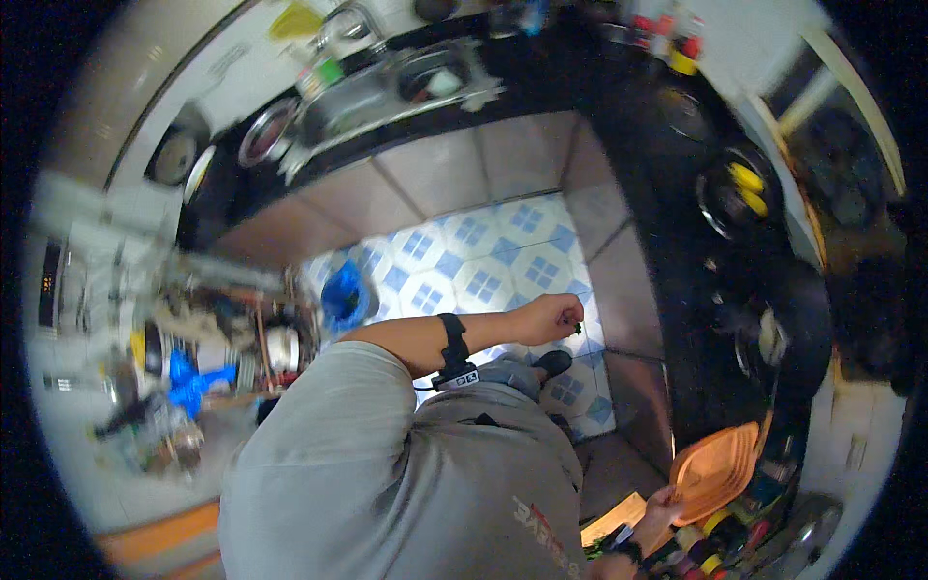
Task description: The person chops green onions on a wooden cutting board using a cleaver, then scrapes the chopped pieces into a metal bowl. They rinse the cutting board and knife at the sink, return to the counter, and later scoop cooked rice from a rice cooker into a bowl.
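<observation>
My left hand (pixel 549 319) is a loose fist over the tiled floor, with a strap and small device on the forearm. A small dark green leafy scrap (pixel 578 328) pokes out from its fingers; the rest is hidden in the fist. At the lower right, my right hand (pixel 661 502) grips the rim of an orange plastic basket (pixel 714 475), which is tilted by the edge of the black counter. Close to that hand lies a wooden cutting board (pixel 615 519), with some leafy greens (pixel 599 545) partly hidden by my arm.
A bin lined with a blue bag (pixel 345 297) stands on the floor. Along the black counter (pixel 670 290) are a pan with a utensil (pixel 770 341) and a plate of yellow food (pixel 748 190). A double sink (pixel 348 109) is across from me. Bottles (pixel 699 547) crowd beside the basket.
</observation>
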### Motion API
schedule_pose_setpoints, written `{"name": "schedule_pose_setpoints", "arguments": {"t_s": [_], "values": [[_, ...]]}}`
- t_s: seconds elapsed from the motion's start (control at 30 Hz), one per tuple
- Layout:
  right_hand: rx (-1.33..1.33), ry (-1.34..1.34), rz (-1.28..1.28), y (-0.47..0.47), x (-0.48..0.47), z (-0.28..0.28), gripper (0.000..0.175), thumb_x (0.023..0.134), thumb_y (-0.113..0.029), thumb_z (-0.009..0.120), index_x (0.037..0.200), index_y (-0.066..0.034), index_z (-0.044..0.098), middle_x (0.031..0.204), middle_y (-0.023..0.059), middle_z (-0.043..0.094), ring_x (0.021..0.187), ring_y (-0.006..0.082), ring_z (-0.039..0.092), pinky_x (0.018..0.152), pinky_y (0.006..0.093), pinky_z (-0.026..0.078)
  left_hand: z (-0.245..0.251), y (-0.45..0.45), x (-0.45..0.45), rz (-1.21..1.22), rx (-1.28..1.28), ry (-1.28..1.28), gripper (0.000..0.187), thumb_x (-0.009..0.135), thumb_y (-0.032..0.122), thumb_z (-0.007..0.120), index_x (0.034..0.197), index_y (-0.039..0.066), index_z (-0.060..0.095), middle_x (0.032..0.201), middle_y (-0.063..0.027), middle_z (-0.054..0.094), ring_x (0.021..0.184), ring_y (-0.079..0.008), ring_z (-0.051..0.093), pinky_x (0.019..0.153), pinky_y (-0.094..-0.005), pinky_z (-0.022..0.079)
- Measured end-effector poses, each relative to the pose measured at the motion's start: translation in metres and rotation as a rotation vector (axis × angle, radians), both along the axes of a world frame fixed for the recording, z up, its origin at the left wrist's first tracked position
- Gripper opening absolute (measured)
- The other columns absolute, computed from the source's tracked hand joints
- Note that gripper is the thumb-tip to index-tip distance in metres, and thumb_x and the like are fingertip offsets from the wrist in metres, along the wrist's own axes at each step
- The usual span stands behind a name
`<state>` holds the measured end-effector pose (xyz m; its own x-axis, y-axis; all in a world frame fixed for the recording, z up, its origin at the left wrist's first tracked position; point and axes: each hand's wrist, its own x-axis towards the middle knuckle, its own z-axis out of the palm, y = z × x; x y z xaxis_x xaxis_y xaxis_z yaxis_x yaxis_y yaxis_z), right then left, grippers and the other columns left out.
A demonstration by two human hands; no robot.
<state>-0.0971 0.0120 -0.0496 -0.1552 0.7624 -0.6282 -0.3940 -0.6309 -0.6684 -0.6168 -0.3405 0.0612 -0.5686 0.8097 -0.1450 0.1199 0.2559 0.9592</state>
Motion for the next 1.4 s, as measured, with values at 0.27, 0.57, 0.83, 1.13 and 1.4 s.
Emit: {"name": "schedule_pose_setpoints", "arguments": {"t_s": [0.27,0.57,0.83,1.13,1.4], "values": [[-0.331,-0.033,0.266,-0.136,0.007,0.111,0.023,0.090,-0.018,0.063,0.103,0.0009,0.062,0.088,0.0067,0.068,0.075,0.0172,0.065,0.067,0.0262,0.060,-0.029,-0.271,0.085,0.604,-0.139,0.034,0.021,0.081,0.005,0.074,0.097,0.005,0.061,0.085,-0.0096,0.068,0.079,-0.0203,0.065,0.070,-0.0353,0.053],[-0.210,-0.393,0.943,-0.237,-0.163,0.190,0.033,0.089,-0.032,0.070,0.116,-0.0146,0.065,0.103,-0.0013,0.072,0.076,0.0107,0.069,0.055,0.0241,0.057,-0.019,-0.516,0.086,1.132,-0.420,0.444,0.006,0.084,0.007,0.070,0.088,0.005,0.066,0.075,-0.0152,0.067,0.068,-0.0274,0.068,0.062,-0.0381,0.051],[0.027,-0.303,1.269,-0.337,-0.390,0.175,0.044,0.093,-0.031,0.059,0.127,-0.0024,0.057,0.111,0.0103,0.069,0.087,0.0254,0.071,0.071,0.0405,0.064,-0.129,-0.699,0.001,0.861,-1.071,0.333,0.029,0.089,0.029,0.070,0.112,0.013,0.073,0.132,-0.0157,0.062,0.120,-0.0345,0.060,0.101,-0.0452,0.049],[0.430,-0.398,1.592,-0.482,-0.677,0.166,0.035,0.098,-0.020,0.050,0.130,-0.0059,0.052,0.111,0.0130,0.068,0.084,0.0211,0.071,0.059,0.0325,0.060,-0.168,-0.795,-0.076,0.809,-0.915,0.321,0.033,0.087,0.029,0.066,0.106,0.003,0.072,0.114,-0.0202,0.069,0.109,-0.0371,0.065,0.099,-0.0447,0.049],[1.968,-0.360,1.349,-0.599,-0.912,0.235,0.081,0.086,0.003,0.062,0.156,-0.0041,0.021,0.148,0.0264,0.044,0.136,0.0401,0.045,0.112,0.0419,0.038,-0.144,-0.782,-0.094,1.054,-0.444,0.257,0.035,0.082,0.011,0.062,0.117,0.006,0.067,0.118,-0.0175,0.067,0.107,-0.0390,0.063,0.097,-0.0412,0.050]]}}
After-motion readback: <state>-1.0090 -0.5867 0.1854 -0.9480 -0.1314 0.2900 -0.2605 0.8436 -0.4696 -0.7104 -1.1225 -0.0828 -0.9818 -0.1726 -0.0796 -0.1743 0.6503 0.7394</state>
